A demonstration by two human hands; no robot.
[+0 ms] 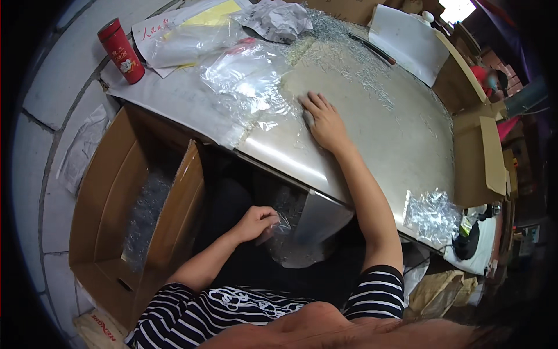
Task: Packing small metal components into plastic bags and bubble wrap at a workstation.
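Observation:
My left hand (pixel 258 223) is closed, its fingers pinching the rim of a clear plastic bag (pixel 296 253). That bag hangs below the front edge of the metal-topped table (pixel 395 157), and shiny bits show inside it. On the tabletop my right hand (pixel 325 123) lies palm down with fingers stretched out and apart. Crumpled clear plastic bags (pixel 250 78) are spread just left of it. Beyond it, many small thin shiny pieces (pixel 354 64) are scattered toward the far edge; their exact kind is too small to make out.
An open cardboard box (pixel 96 227) stands at my left, with small clear pieces inside. A red flask (pixel 122 52) stands at the table's far left. A heap of clear pieces (pixel 433 215) lies at the near right corner. Another cardboard box (pixel 476 157) borders the right edge.

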